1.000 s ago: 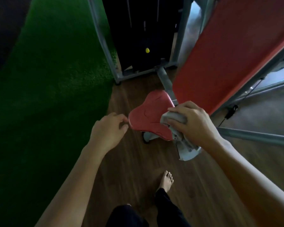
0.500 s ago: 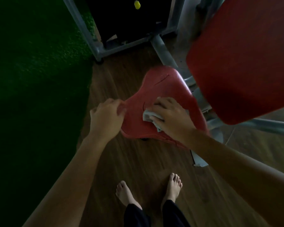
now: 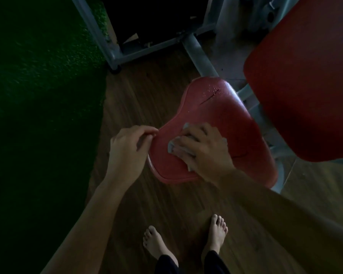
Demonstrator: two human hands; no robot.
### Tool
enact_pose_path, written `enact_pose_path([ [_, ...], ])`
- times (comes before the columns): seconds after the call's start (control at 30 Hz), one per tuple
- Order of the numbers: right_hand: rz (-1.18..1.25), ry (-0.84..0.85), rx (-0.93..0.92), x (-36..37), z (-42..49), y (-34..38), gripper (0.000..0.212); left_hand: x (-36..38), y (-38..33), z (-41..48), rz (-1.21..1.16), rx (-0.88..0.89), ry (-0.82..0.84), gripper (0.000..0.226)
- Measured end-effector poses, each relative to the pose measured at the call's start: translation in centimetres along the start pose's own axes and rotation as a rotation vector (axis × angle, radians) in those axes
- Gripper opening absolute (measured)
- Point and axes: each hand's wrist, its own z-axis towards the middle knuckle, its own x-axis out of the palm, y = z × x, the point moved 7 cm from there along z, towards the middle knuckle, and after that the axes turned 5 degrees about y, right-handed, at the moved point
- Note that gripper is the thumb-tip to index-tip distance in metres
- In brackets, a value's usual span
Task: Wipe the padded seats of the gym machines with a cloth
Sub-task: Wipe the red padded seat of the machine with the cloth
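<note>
A red padded seat point(image 3: 222, 107) with a cut in its far part sits in the middle of the view. A grey cloth point(image 3: 171, 145) lies bunched on the seat's near left part. My right hand point(image 3: 204, 149) lies on top of the cloth and presses it onto the pad with the fingers laid flat; most of the cloth is hidden under the hand. My left hand point(image 3: 127, 149) is at the seat's left edge, with its curled fingers and thumb pinching the rim.
A large red back pad point(image 3: 305, 86) hangs over the seat's right side. A grey machine frame point(image 3: 198, 54) and a dark weight stack point(image 3: 156, 16) stand behind. Green turf point(image 3: 38, 95) borders the wood floor on the left. My bare feet point(image 3: 216, 232) stand near the seat.
My right hand has moved with the cloth from the seat's right edge onto its near left part. My left hand has come up to the seat's left rim and taken hold of it.
</note>
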Motion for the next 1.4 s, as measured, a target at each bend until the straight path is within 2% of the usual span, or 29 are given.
enact_pose_path([
  [0.1, -0.021, -0.070, 0.284, -0.3, 2.2, -4.4, 0.029, 0.0, 0.0, -0.2, 0.081, 0.059, 0.032, 0.023],
  [0.17, -0.021, -0.133, 0.401, 0.2, 1.3, -3.3, 0.025, -0.1, 0.2, -0.2, 0.097, 0.078, 0.032, 0.023],
  [0.2, -0.017, -0.122, 0.382, 0.7, 0.6, -1.7, 0.023, -0.1, 0.3, -0.2, 0.080, 0.077, 0.016, 0.023],
  [0.27, 0.028, -0.087, 0.222, 0.8, -0.4, 1.4, 0.020, -0.3, 0.4, -0.4, -0.001, 0.050, -0.020, 0.025],
  [0.37, 0.003, -0.021, 0.055, 0.5, 1.1, 1.0, 0.020, -0.3, 1.0, -0.6, -0.131, -0.048, -0.039, 0.029],
  [0.4, -0.007, -0.016, 0.070, 0.5, 2.3, 0.2, 0.020, -0.3, 1.1, -0.7, -0.152, -0.069, -0.041, 0.030],
  [0.53, 0.039, -0.099, 0.326, 1.0, 4.2, -0.4, 0.019, -0.8, 1.6, -1.0, -0.175, -0.133, -0.076, 0.028],
  [0.6, 0.045, -0.116, 0.249, 1.3, 3.2, 1.8, 0.018, -0.8, 1.9, -1.2, -0.214, -0.172, -0.072, 0.027],
  [0.7, 0.030, -0.064, 0.003, 1.0, 1.7, 2.3, 0.025, -0.7, 1.9, -1.5, -0.219, -0.160, -0.047, 0.027],
  [0.73, 0.019, -0.069, 0.006, 0.7, 1.5, 1.4, 0.024, -0.7, 1.9, -1.5, -0.201, -0.141, -0.036, 0.027],
  [0.87, 0.084, -0.243, 0.426, -0.1, -1.9, -1.1, 0.017, 0.0, 0.5, -1.4, -0.014, -0.034, 0.039, 0.026],
  [0.9, 0.089, -0.268, 0.446, 0.0, -3.2, -0.1, 0.016, 0.3, 0.0, -1.4, 0.031, -0.010, 0.049, 0.026],
  [1.0, 0.036, -0.185, 0.178, -0.7, -6.0, 1.9, 0.016, 1.3, -1.3, -1.2, 0.111, 0.017, 0.073, 0.020],
  [1.03, -0.013, -0.147, 0.118, -1.2, -6.8, 0.7, 0.015, 1.6, -1.7, -1.1, 0.127, 0.027, 0.083, 0.020],
  [1.07, -0.067, -0.128, 0.138, -2.0, -7.6, -1.3, 0.015, 2.0, -2.1, -1.1, 0.138, 0.046, 0.094, 0.020],
  [1.1, -0.107, -0.130, 0.232, -3.0, -8.2, -4.0, 0.014, 2.3, -2.4, -1.0, 0.141, 0.068, 0.104, 0.021],
  [1.17, -0.072, -0.189, 0.568, -4.8, -9.2, -8.8, 0.014, 3.1, -2.9, -0.3, 0.126, 0.111, 0.109, 0.022],
  [1.2, -0.059, -0.240, 0.722, -5.0, -9.6, -9.6, 0.014, 3.6, -3.2, 0.1, 0.106, 0.129, 0.103, 0.022],
  [1.23, -0.079, -0.288, 0.803, -4.6, -9.6, -9.0, 0.013, 4.2, -3.5, 0.7, 0.072, 0.140, 0.090, 0.022],
  [1.27, -0.098, -0.314, 0.794, -3.8, -9.1, -7.5, 0.013, 4.7, -3.8, 1.2, 0.034, 0.142, 0.069, 0.022],
  [1.3, -0.084, -0.308, 0.705, -2.7, -8.5, -5.5, 0.015, 5.1, -4.1, 1.6, 0.014, 0.137, 0.036, 0.021],
  [1.4, -0.002, -0.206, 0.273, -0.9, -8.5, -1.7, 0.015, 5.7, -4.5, 2.0, 0.081, 0.101, -0.081, 0.019],
])
